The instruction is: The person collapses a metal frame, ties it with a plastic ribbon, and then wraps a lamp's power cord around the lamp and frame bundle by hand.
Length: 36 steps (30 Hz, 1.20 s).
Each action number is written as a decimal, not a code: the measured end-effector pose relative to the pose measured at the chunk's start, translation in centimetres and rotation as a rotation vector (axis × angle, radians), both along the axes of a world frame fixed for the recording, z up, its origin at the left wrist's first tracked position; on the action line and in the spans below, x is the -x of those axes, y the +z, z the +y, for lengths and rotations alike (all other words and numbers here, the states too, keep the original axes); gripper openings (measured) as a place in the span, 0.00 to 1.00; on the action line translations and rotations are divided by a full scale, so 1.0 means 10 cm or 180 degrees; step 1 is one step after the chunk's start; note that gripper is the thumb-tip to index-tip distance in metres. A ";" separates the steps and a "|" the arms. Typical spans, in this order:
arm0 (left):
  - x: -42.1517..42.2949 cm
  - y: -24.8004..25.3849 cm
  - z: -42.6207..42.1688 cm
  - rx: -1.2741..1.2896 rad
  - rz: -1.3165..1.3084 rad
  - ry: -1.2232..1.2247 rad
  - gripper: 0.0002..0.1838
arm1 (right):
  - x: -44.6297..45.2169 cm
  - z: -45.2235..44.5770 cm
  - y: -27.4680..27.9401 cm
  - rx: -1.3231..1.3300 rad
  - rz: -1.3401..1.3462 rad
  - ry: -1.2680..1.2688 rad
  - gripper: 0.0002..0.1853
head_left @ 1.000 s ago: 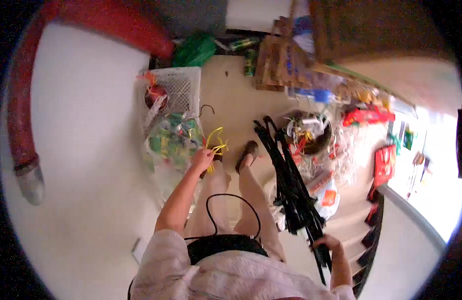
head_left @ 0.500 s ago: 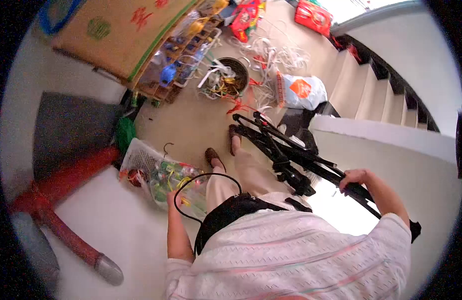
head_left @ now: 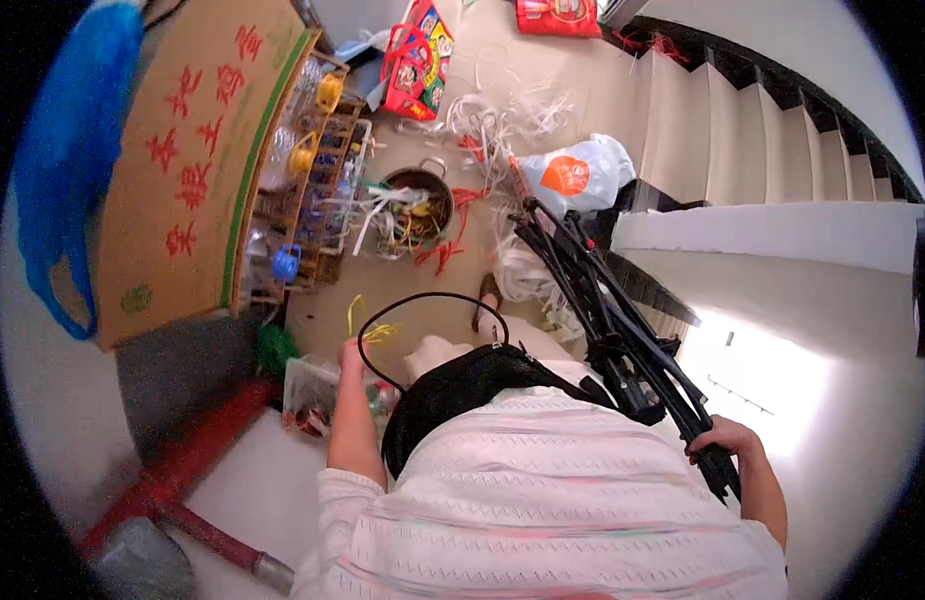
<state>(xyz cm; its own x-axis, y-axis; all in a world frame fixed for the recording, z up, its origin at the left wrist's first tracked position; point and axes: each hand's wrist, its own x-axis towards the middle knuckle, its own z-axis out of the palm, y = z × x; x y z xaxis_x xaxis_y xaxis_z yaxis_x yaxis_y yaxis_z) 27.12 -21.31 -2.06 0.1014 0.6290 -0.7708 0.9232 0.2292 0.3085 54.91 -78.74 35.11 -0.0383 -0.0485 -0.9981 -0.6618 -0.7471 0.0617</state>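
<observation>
My left hand [head_left: 352, 354] is closed on a bit of yellow strapping [head_left: 374, 330], beside the loop of a black cord [head_left: 422, 297]. On the right, my right hand [head_left: 724, 438] grips a bundle of folded black tripods [head_left: 612, 310] near its lower end. The other end of the bundle points away over the floor, close to a white plastic bag [head_left: 572, 172] with an orange mark. Ahead of me stands a metal pot [head_left: 444, 190] holding white and yellow strips. Red strips [head_left: 444, 255] lie by it.
At the left are a large cardboard box [head_left: 187, 170], a blue bag [head_left: 67, 160] and a rack of plastic bottles [head_left: 307, 180]. A red pipe [head_left: 197, 450] and a white crate [head_left: 307, 385] are lower left. Stairs [head_left: 722, 140] rise at the upper right.
The view has turned and moved toward the cardboard box and pot. The crate is now mostly behind my left arm. Both hands still hold the same things.
</observation>
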 end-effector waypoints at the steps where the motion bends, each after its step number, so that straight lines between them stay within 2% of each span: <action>1: -0.01 -0.41 0.11 -0.0098 -0.0136 -0.0128 0.10 | -0.10 -0.03 -0.01 -0.0010 -0.0071 -0.0037 0.19; 2: -0.03 -0.78 0.22 -0.0198 -0.0270 -0.0256 0.11 | -0.14 -0.04 -0.02 -0.0054 -0.0127 -0.0120 0.18; 3: -0.23 -0.68 0.22 -0.0350 -0.0326 -0.0408 0.14 | -0.14 -0.07 -0.05 -0.0089 -0.0188 -0.0212 0.18; 6: -1.11 0.11 0.24 0.0134 -0.0142 -0.0327 0.15 | -0.43 0.00 -0.04 0.0082 -0.0283 -0.0254 0.19; 9: -1.46 -0.24 0.60 -0.0145 -0.0080 -0.0953 0.14 | -0.62 0.11 -0.05 -0.0156 -0.0305 -0.0493 0.19; 10: -1.73 -0.07 0.63 -0.0238 -0.0063 -0.1156 0.14 | -0.71 0.15 -0.06 -0.0123 -0.0297 -0.0470 0.19; 11: -2.00 0.12 0.64 -0.0105 0.0154 -0.0889 0.15 | -0.86 0.21 -0.07 -0.0097 -0.0254 -0.0508 0.18; 14: -2.52 0.12 0.93 0.0192 0.0134 -0.0679 0.13 | -1.19 0.52 -0.09 -0.0006 -0.0226 -0.0527 0.17; 15: -2.77 0.31 0.93 0.0025 0.0002 -0.0519 0.08 | -1.34 0.64 -0.13 -0.0005 -0.0262 -0.0463 0.16; 18: -3.27 0.53 1.22 0.0232 0.0261 -0.0504 0.06 | -1.85 1.14 0.04 -0.0045 -0.0306 -0.0454 0.14; 19: -3.41 0.60 1.32 0.0169 0.0114 -0.0731 0.07 | -1.92 1.19 -0.02 -0.0143 -0.0340 -0.0424 0.14; 22: -3.95 0.66 1.75 0.0287 0.0572 -0.1395 0.07 | -2.03 1.35 -0.16 -0.0295 -0.0505 -0.0421 0.16; 23: -4.07 0.65 1.86 0.0303 0.0292 -0.1081 0.08 | -2.04 1.39 -0.18 -0.0268 -0.0534 -0.0445 0.16; 24: -4.39 0.97 1.85 0.0138 0.0478 -0.1552 0.08 | -2.10 1.42 -0.20 -0.0245 -0.0612 -0.0434 0.17; 25: -4.43 0.60 2.07 0.0380 0.0145 -0.1149 0.08 | -2.16 1.44 -0.23 -0.0239 -0.0807 -0.0317 0.18; 27: -4.75 0.52 2.20 0.0505 -0.0219 -0.0866 0.08 | -2.32 1.56 -0.21 -0.0403 -0.1060 -0.0479 0.18; 28: -4.96 0.75 2.12 0.0398 -0.0254 -0.0999 0.08 | -2.39 1.64 -0.17 -0.0486 -0.1191 -0.0550 0.18; 29: -5.00 0.42 2.24 0.0346 -0.0362 -0.1256 0.09 | -2.51 1.73 -0.12 -0.0500 -0.1223 -0.0592 0.18; 33: -5.53 0.64 2.05 0.0650 -0.0953 -0.0996 0.09 | -3.21 2.15 0.09 -0.0430 -0.1492 -0.0537 0.18; 36: -5.70 0.22 2.15 0.0495 -0.0674 -0.1271 0.11 | -3.82 2.34 0.04 -0.0315 -0.1501 -0.0255 0.20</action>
<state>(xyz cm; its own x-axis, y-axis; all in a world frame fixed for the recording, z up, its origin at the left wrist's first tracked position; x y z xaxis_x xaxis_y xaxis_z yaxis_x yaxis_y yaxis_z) 84.16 0.15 0.17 0.4766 0.3876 -0.7891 0.8691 -0.0724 0.4893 93.16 -55.33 35.48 0.4195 0.0321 -0.9072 -0.6562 -0.6798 -0.3275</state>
